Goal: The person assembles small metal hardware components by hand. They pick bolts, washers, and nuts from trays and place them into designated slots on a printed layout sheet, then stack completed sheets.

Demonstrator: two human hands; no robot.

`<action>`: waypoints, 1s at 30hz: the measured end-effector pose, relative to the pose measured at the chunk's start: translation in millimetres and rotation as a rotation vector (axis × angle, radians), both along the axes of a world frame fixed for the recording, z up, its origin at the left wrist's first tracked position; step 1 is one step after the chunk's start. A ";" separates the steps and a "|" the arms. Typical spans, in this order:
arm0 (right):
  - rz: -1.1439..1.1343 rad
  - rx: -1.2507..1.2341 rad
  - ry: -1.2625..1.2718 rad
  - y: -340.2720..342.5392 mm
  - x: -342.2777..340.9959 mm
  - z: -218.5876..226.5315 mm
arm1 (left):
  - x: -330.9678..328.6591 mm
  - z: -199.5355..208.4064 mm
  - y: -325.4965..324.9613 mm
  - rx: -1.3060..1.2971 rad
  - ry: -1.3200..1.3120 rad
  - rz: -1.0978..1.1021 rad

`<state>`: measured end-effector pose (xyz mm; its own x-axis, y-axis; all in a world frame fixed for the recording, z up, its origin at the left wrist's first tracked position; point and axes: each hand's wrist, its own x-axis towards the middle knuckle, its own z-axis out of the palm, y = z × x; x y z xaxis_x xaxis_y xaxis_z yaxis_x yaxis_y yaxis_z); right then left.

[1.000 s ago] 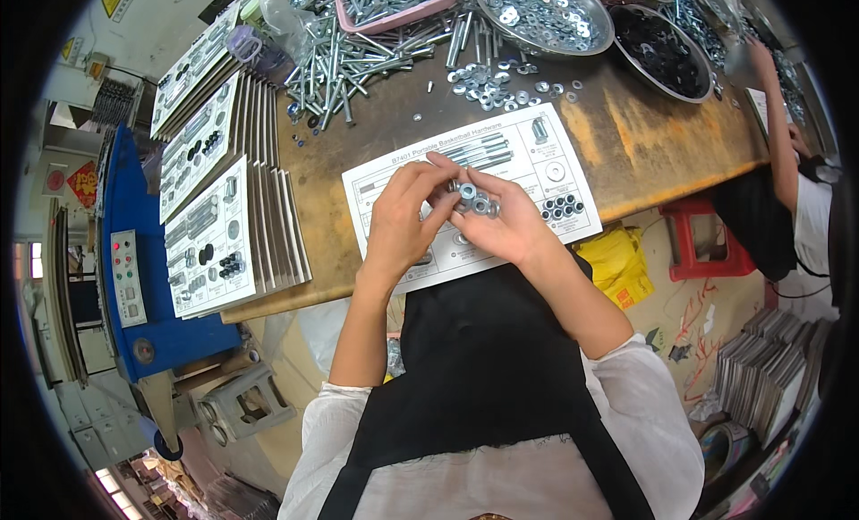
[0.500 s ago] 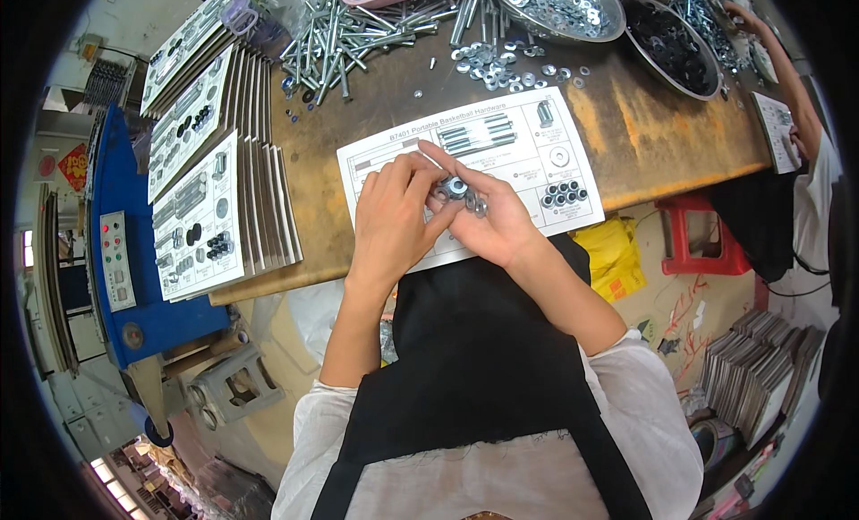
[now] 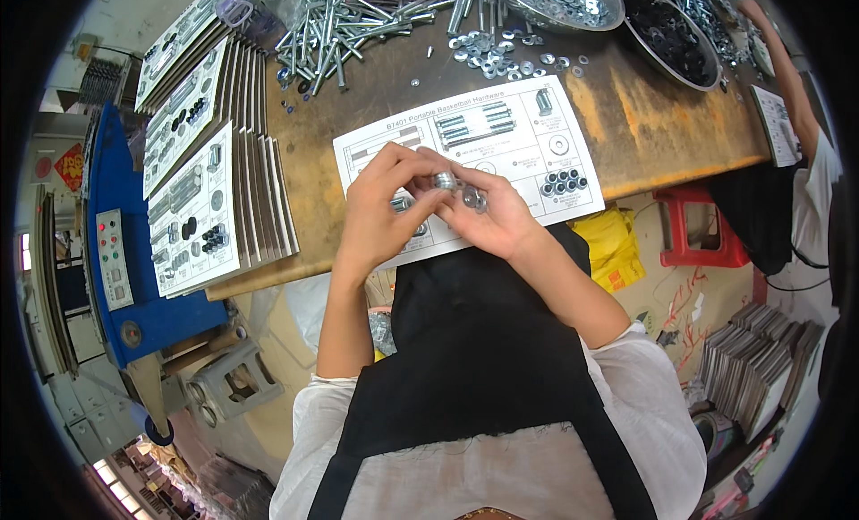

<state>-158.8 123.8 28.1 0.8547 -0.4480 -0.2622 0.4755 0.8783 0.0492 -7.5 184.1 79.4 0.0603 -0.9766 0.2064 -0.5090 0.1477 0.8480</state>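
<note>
Find a small stack of metal washers (image 3: 443, 179) pinched between left hand (image 3: 378, 207) thumb and fingers, above the printed card (image 3: 512, 162). Over it too, see loose washers (image 3: 474, 199) resting on the cupped, unclosed right hand (image 3: 499, 217). Expect light, stiff, sturdy pieces, probably slippery; grip by outer rims. Beyond the card, note scattered washers (image 3: 489, 62); leftward, stacked cards (image 3: 192, 217).

Left hand (image 3: 379, 205) pinching; right hand (image 3: 497, 217) palm-up
</note>
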 end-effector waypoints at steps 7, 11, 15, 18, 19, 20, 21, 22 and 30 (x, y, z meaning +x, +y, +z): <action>0.445 -0.639 0.219 -3.0 -44.0 8.1 | 15.0 3.5 19.9 0.107 0.182 -0.256; 0.579 -1.181 0.533 -6.6 -48.3 28.7 | 16.3 4.6 19.3 0.210 0.185 -0.451; 0.401 -1.424 0.523 -3.4 -44.7 25.5 | 17.1 12.5 18.3 0.232 0.153 -0.493; 0.363 -1.370 0.708 -9.5 -47.2 43.0 | 4.3 16.1 24.0 -0.010 0.058 -0.210; 0.315 -1.388 0.731 -8.3 -47.1 49.4 | 0.7 17.0 25.4 -0.107 0.021 -0.112; 0.268 -1.405 0.755 -5.5 -47.0 55.9 | 1.6 9.6 25.2 -0.387 -0.136 -0.100; 0.219 -1.422 0.779 -2.6 -46.6 59.0 | 0.5 11.3 27.5 -0.455 -0.219 -0.057; 0.181 -1.433 0.786 0.6 -46.5 57.1 | -2.3 13.5 32.2 -0.521 -0.298 -0.016; 0.082 -1.425 0.721 13.5 -43.4 64.8 | -6.2 13.9 36.4 -0.659 -0.359 0.055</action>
